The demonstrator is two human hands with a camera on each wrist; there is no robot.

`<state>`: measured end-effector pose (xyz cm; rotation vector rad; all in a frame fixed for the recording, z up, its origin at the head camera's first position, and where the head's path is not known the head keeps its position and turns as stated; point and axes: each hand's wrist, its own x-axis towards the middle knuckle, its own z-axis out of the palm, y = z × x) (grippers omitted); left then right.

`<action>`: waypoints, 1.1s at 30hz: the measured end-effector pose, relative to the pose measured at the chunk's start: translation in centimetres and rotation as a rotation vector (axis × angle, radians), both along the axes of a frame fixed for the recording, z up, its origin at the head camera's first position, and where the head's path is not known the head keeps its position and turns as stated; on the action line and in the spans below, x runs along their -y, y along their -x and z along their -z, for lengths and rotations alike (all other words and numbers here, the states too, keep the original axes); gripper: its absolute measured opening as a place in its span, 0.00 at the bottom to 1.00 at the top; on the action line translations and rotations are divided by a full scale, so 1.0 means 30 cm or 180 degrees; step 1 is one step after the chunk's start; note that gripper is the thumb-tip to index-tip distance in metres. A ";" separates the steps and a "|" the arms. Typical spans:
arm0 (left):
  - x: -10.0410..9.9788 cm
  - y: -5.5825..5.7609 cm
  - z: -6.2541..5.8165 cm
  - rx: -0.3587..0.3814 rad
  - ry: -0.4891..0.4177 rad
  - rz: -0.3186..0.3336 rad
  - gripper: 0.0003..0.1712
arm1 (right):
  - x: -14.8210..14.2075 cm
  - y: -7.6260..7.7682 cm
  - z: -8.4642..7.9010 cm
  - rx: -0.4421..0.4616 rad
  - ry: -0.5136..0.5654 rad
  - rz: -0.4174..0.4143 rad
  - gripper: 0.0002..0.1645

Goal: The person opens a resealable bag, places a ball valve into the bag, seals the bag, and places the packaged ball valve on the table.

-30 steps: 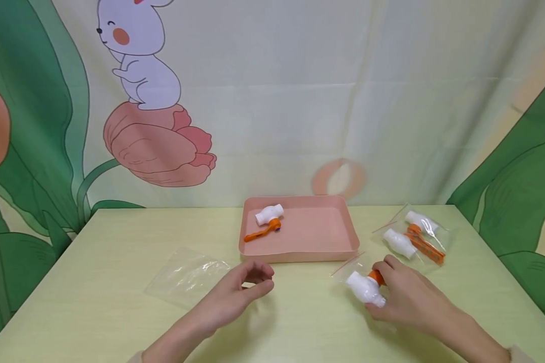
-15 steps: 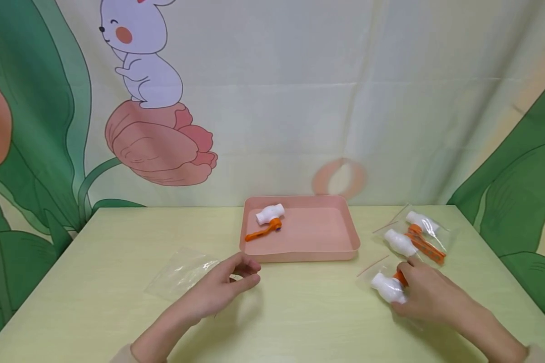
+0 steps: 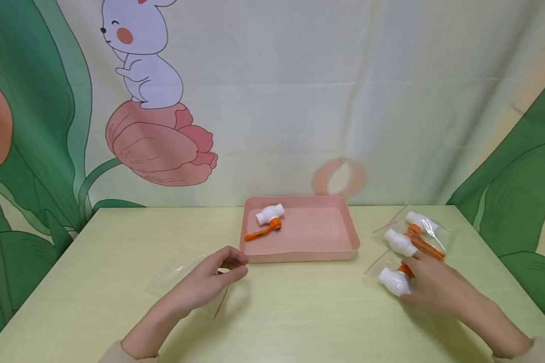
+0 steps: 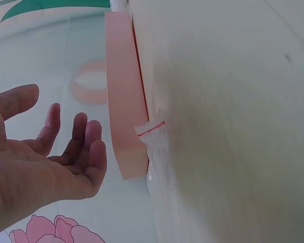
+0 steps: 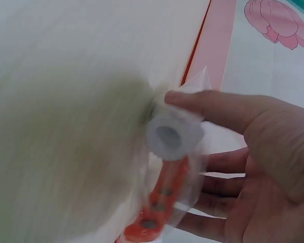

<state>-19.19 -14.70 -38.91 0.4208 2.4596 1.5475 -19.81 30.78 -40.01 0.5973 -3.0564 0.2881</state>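
Observation:
At the right of the table my right hand (image 3: 440, 287) grips a bagged ball valve (image 3: 396, 282) with a white body and orange handle. In the right wrist view, the thumb lies at the valve's white pipe end (image 5: 169, 135) and the fingers are behind the clear bag; its orange handle (image 5: 164, 202) hangs below. Two more bagged white valves (image 3: 399, 243) with orange handles lie just beyond that hand. My left hand (image 3: 202, 282), fingers loosely curled and holding nothing, hovers over a flat clear zip bag (image 3: 174, 269), partly hiding it.
A shallow pink tray (image 3: 315, 257) stands at the back middle of the table (image 3: 309, 322). Inside it, at the left, lies an unbagged white valve (image 3: 270, 214) with an orange handle (image 3: 261, 234). A printed curtain (image 3: 272, 101) hangs right behind the table.
My right hand has carried the bagged valve to the right, close to the other bagged valves. The left hand has drifted left, uncovering the zip bag's red-striped edge.

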 end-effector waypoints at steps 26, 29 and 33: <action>0.034 0.016 -0.007 -0.0067 0.0126 0.0101 0.14 | -0.049 0.082 0.019 -0.0346 0.0060 -0.0182 0.29; 0.044 0.022 -0.010 -0.0103 0.0207 0.0096 0.13 | -0.043 0.088 0.016 -0.0380 0.0052 -0.0164 0.29; 0.064 0.028 -0.009 -0.0180 0.0354 0.0118 0.11 | -0.039 0.094 0.018 -0.0423 0.0009 -0.0174 0.30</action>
